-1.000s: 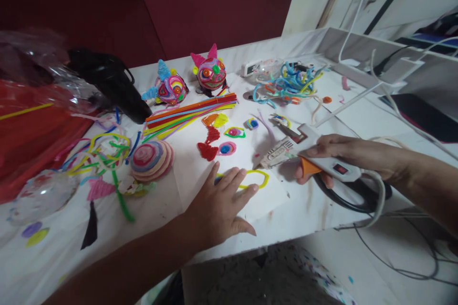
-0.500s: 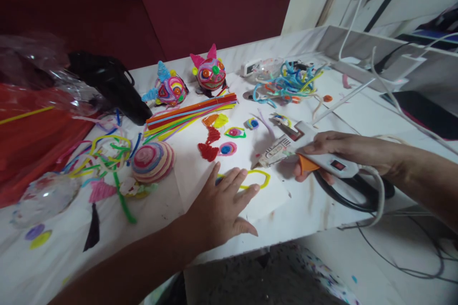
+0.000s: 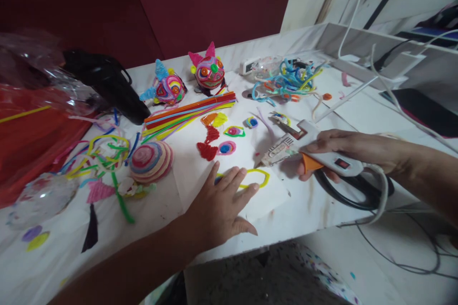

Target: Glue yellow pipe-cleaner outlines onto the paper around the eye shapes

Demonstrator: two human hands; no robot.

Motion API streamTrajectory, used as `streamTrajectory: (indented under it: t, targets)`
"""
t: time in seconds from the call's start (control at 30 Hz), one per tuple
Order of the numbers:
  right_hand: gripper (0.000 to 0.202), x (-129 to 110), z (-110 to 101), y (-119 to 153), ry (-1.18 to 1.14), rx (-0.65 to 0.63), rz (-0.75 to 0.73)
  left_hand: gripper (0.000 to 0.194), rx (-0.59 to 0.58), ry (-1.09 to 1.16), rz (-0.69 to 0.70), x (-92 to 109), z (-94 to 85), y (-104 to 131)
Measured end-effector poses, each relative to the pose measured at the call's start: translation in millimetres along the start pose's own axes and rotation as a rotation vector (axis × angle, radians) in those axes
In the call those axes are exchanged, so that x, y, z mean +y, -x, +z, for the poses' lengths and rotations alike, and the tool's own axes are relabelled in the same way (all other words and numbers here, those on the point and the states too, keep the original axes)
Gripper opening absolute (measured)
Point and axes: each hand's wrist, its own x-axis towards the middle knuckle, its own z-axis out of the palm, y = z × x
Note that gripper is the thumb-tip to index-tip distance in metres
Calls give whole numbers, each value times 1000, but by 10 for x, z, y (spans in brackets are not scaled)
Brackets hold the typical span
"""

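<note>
My left hand (image 3: 222, 205) lies flat with its fingers spread on a white sheet of paper (image 3: 272, 202), over part of a yellow outline shape (image 3: 265, 179). Wrapped round a white glue gun (image 3: 325, 155) is my right hand (image 3: 343, 147), with fingers by the orange trigger (image 3: 310, 162). The gun's nozzle points left, just above the right end of the yellow outline. Beyond my left hand are a pink and blue eye shape (image 3: 226, 148), a green-edged one (image 3: 234, 131) and a red piece (image 3: 207, 151).
Two decorated heads (image 3: 209, 74) stand at the back behind a bundle of coloured sticks (image 3: 189, 113). A striped dome (image 3: 150, 161) sits at left near loose strips (image 3: 103, 152). Tangled blue strips (image 3: 289, 81) and a black pad (image 3: 422, 107) are at right; a cable trails from the gun.
The glue gun and my right hand have shifted slightly to the right. My left hand stays in place. The view has moved a little.
</note>
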Motion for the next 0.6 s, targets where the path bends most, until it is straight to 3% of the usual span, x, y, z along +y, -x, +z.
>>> streamTrajectory:
  t: [0.6]
  targets:
    - [39, -88, 60, 21, 3, 8, 13, 77, 6, 17, 6, 1, 12, -9]
